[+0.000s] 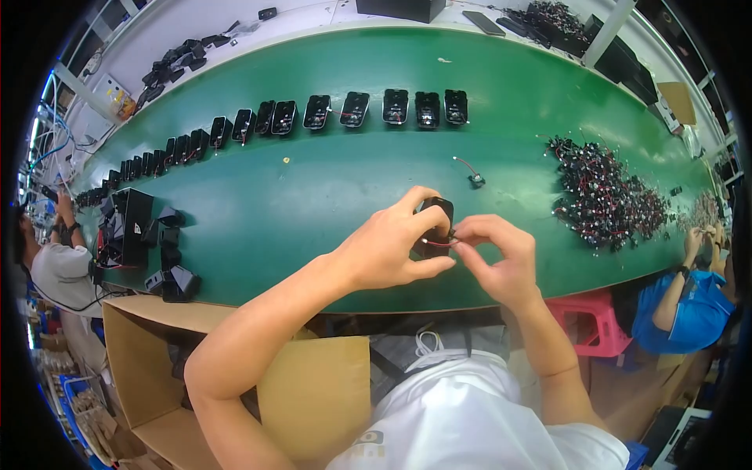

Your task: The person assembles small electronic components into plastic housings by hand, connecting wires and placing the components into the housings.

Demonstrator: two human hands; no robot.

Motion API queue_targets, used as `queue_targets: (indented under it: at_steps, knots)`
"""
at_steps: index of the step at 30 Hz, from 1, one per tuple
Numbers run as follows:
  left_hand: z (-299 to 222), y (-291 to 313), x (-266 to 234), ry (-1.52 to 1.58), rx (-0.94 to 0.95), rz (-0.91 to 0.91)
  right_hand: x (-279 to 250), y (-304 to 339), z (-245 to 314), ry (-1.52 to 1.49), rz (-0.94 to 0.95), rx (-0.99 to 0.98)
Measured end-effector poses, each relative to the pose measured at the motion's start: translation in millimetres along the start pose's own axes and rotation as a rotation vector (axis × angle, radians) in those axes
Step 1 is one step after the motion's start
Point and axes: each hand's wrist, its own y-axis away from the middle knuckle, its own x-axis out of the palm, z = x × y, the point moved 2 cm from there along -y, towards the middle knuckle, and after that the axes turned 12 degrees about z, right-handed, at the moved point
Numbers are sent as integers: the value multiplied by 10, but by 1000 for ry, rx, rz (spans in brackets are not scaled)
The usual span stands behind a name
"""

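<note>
My left hand grips a small black plastic housing above the near edge of the green belt. My right hand pinches a thin red wire at the side of that housing. A loose small part with a red wire lies on the belt just beyond my hands. A heap of small wired parts spreads on the belt to my right.
A curved row of black housings lies along the far side of the belt. Black parts are stacked at the left near an open cardboard box. One person sits at the left, another in blue at the right by a pink stool.
</note>
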Motion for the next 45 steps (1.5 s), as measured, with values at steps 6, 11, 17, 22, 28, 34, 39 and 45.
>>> queue_targets:
  at_steps: [6,11,17,22,28,34,39,45]
  knots:
    - [-69,-11,-46,29,3,35,-138,-13,-32,-87,-106,12]
    - [-105,-29,-17,10,43,-18,-27,23,64,-90,-92,46]
    - [-108,-33,-119,120,22,-36,-31,17,36,-158,-81,-35]
    - [-7,-18,-149,174,6,164,-177,-44,141,282,53,-383]
    - [-17,-35,-152,260,22,364,-201,-69,212,391,193,-634]
    - [-93,6,-230,411,-88,319,-260,-81,178,36,126,-325]
    - [-46,22,-275,767,-23,522,-257,-6,101,-199,35,-255]
    - [-2,74,-206,926,67,582,-157,-118,186,-263,223,-355]
